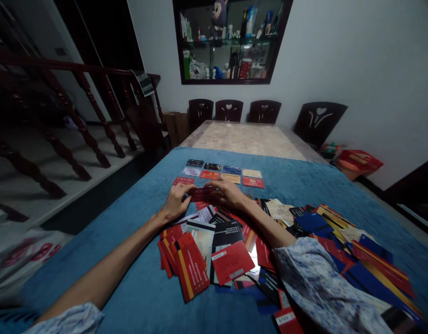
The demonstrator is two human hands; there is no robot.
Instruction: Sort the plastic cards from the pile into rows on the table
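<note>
Between my two hands is a dark red card (pixel 201 194), gripped at its left end by my left hand (pixel 176 200) and at its right end by my right hand (pixel 228 191). Just beyond them, cards lie in rows on the blue cloth, among them a black card (pixel 194 163), a blue card (pixel 232 170), a cream card (pixel 252 173) and a red card (pixel 253 182). Another red card (pixel 183 181) lies right by my left fingers. Nearer to me spreads a loose heap of cards, with a red card (pixel 232 262) on top. My right forearm crosses over this heap.
A blue cloth (pixel 130 241) covers the near part of the long table (pixel 248 139). More overlapping cards (pixel 314 223) are strewn to the right. Chairs (pixel 229 111) stand at the far end, a wooden railing (pixel 88 93) at left, and a white plastic bag (pixel 22 260) at lower left.
</note>
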